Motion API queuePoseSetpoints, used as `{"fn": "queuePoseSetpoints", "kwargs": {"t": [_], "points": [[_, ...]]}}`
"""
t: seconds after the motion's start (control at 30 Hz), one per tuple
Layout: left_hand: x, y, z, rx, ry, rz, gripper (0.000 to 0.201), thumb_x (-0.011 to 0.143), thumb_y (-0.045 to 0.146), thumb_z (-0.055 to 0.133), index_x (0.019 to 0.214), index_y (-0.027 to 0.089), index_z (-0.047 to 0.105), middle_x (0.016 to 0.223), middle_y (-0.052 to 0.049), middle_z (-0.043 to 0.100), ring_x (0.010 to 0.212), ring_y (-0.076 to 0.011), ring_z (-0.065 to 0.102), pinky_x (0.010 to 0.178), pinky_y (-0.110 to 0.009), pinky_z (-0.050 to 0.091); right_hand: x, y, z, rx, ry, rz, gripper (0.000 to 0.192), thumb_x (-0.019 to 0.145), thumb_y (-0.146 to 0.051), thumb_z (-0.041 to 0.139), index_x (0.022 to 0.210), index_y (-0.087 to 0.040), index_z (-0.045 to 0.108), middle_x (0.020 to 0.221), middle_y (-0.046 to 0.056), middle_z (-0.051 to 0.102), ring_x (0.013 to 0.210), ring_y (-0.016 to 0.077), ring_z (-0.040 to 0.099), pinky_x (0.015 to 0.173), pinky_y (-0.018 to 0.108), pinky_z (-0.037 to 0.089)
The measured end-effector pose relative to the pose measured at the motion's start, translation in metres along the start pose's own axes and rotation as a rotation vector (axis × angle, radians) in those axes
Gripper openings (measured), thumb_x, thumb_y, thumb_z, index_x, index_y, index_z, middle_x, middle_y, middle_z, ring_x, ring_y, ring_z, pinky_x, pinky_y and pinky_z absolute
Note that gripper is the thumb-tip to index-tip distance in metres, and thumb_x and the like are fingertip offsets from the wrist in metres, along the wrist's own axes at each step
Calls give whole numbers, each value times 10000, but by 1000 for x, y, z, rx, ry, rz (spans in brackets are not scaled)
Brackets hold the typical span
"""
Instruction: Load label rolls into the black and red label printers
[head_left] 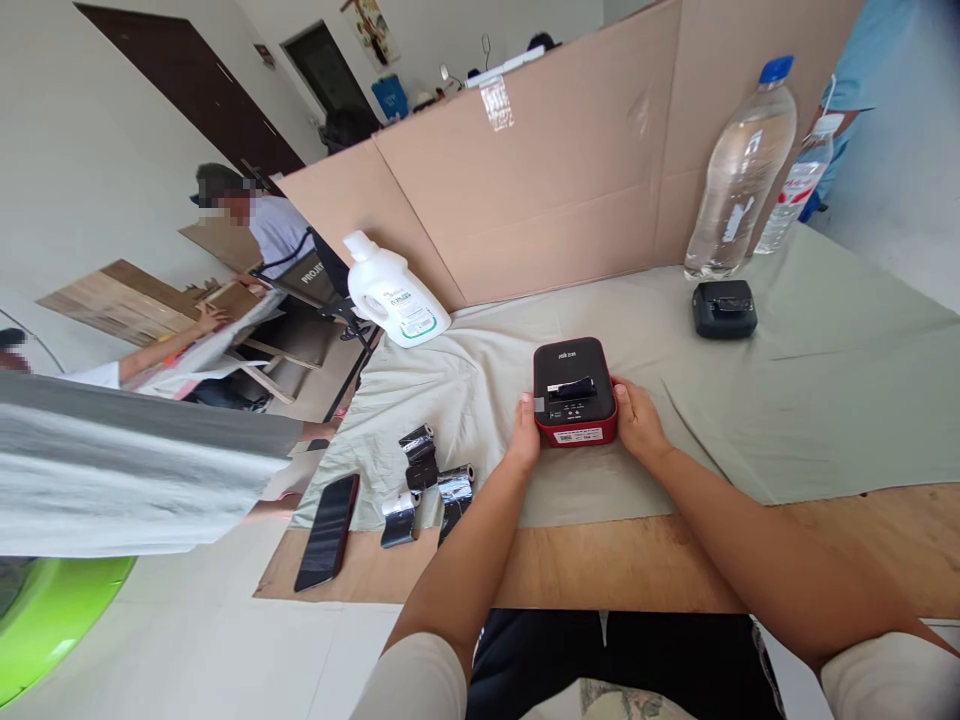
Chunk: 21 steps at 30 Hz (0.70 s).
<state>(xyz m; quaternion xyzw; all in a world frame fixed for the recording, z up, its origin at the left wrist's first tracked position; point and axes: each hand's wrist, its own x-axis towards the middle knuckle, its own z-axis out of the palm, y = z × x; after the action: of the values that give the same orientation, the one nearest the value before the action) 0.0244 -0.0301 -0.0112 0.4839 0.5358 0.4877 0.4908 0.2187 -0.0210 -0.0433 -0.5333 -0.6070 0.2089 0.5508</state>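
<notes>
Wooden table (645, 560) under pale green cloth (825, 400); phone (328, 531) on bare wood edge.

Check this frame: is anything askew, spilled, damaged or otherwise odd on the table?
Nothing spilled or broken. The cloth lies wrinkled and crooked, leaving bare wood in front. Black ribbon rolls lie scattered, partly unwound, left of the hands holding the red printer.

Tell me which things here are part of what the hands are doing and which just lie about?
In hand:
- red and black printer, gripped by left hand and right hand
- ribbon rolls, close by, possibly

Lying about:
- phone
- white jug
- water bottle
- small black device
</notes>
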Motion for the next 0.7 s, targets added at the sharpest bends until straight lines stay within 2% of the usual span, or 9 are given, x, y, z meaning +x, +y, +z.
{"fn": "queuePoseSetpoints", "kwargs": {"t": [0.07, 0.13, 0.23, 0.3, 0.4, 0.5, 0.6, 0.7], "points": [[-1, 5, 3, -117, -141, -75, 691, 911, 718, 306, 1289, 221, 602, 1357, -86, 627, 1362, -259, 489, 1147, -424, 365, 0, 5, 3, 70, -28, 74, 589, 1001, -589, 249, 1201, -228, 670, 1164, 94, 725, 1126, 275, 649, 1013, 528, 506], [-4, 10, 8, -186, -163, -45, 603, 897, 647, 449, 1348, 261, 558, 1409, -39, 596, 1371, -235, 482, 1142, -391, 379, -1, 8, 5, 139, -26, 140, 607, 1007, -585, 226, 1242, -234, 662, 1222, 83, 712, 1181, 269, 637, 1049, 522, 492], [-3, 18, 9, -272, -78, 6, 624, 826, 495, 601, 1401, 276, 492, 1453, -16, 558, 1343, -226, 510, 1106, -366, 414, -4, 8, 5, 158, -73, 116, 597, 1012, -572, 222, 1347, -242, 591, 1323, 82, 661, 1259, 261, 597, 1098, 524, 457], [8, 24, -1, -326, 0, -5, 638, 756, 438, 625, 1351, 230, 528, 1351, -43, 639, 1240, -247, 593, 1043, -381, 461, -6, 8, 5, 125, -165, -1, 577, 1002, -575, 285, 1424, -251, 509, 1383, 92, 617, 1286, 261, 577, 1096, 521, 462], [44, 37, -33, -340, 46, -109, 521, 705, 456, 594, 1134, 162, 635, 1049, -83, 752, 1037, -288, 682, 918, -430, 517, -9, 7, 4, 26, -333, -147, 597, 971, -563, 415, 1485, -258, 418, 1423, 120, 576, 1293, 278, 568, 1030, 511, 520], [91, 53, -80, -355, 135, -164, 371, 705, 449, 580, 928, 163, 660, 827, -75, 748, 885, -276, 698, 848, -426, 537, -10, 9, 5, -86, -383, -134, 565, 967, -526, 449, 1474, -277, 428, 1372, 136, 610, 1194, 286, 637, 923, 502, 581], [134, 67, -129, -484, 322, -138, 254, 730, 342, 568, 891, 162, 648, 736, -50, 721, 758, -231, 686, 820, -395, 548, -11, 11, 7, -160, -376, -152, 526, 960, -529, 456, 1421, -278, 492, 1302, 130, 654, 1149, 296, 662, 895, 508, 591], [162, 74, -166, -530, 501, -181, 189, 779, 266, 535, 900, 155, 629, 698, -42, 704, 685, -220, 667, 809, -419, 557, -11, 10, 9, -198, -369, -229, 505, 945, -536, 483, 1371, -270, 538, 1253, 117, 683, 1159, 304, 654, 897, 515, 589]]}}
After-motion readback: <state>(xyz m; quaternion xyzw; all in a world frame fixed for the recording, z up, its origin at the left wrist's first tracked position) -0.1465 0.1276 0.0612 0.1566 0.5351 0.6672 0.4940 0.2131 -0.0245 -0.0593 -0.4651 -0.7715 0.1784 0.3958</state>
